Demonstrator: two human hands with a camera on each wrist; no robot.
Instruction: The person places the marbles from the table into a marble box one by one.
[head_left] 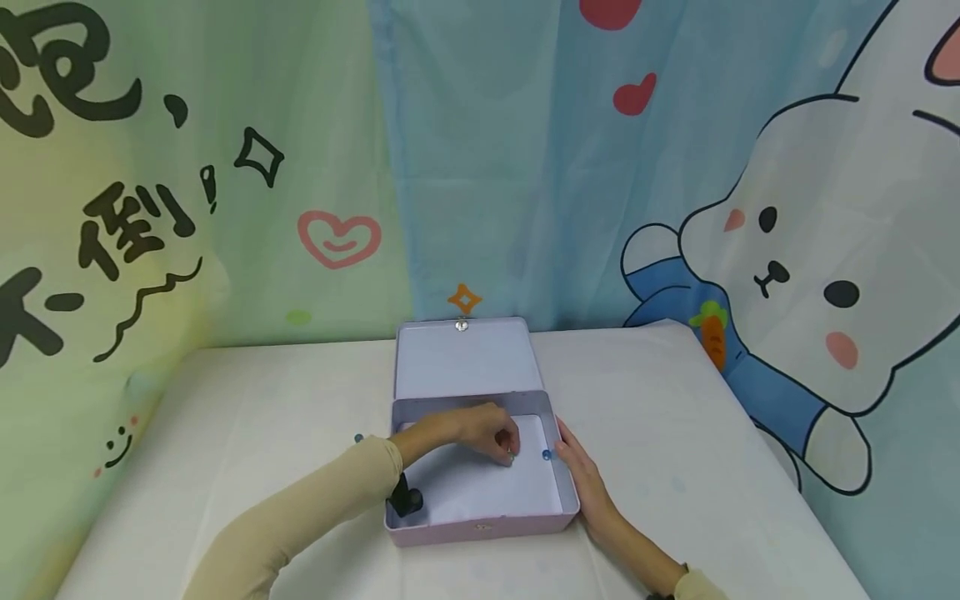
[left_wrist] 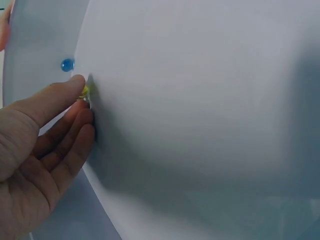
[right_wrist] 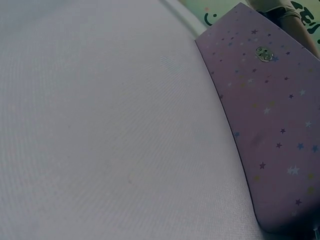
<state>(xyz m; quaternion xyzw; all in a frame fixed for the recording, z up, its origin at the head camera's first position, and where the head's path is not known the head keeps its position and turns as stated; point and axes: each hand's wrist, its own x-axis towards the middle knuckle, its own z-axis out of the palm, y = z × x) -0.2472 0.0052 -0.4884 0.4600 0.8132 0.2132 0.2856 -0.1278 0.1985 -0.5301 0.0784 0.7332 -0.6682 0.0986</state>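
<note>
An open lilac metal box (head_left: pixel 483 530) stands on the white table, its lid (head_left: pixel 468 358) tipped back. My left hand (head_left: pixel 487 432) reaches inside it, pinching a small clear marble with yellow in it (left_wrist: pixel 85 92) between thumb and fingertips, low over the box's pale floor. A blue marble (head_left: pixel 547 455) lies by the right inner wall, just beyond the left fingertips (left_wrist: pixel 76 82). Along the box's right outer side rests my right hand (head_left: pixel 588 487), fingers fairly straight against the wall. The right wrist view shows the box's star-printed front (right_wrist: pixel 270 125) but not that hand.
Another blue marble (head_left: pixel 358 437) sits on the table left of the box, beside the left forearm. The white cloth-covered table (head_left: pixel 697 467) meets a printed curtain (head_left: pixel 480 167) at the back. A black wrist camera (head_left: pixel 405 497) overlaps the box's left wall.
</note>
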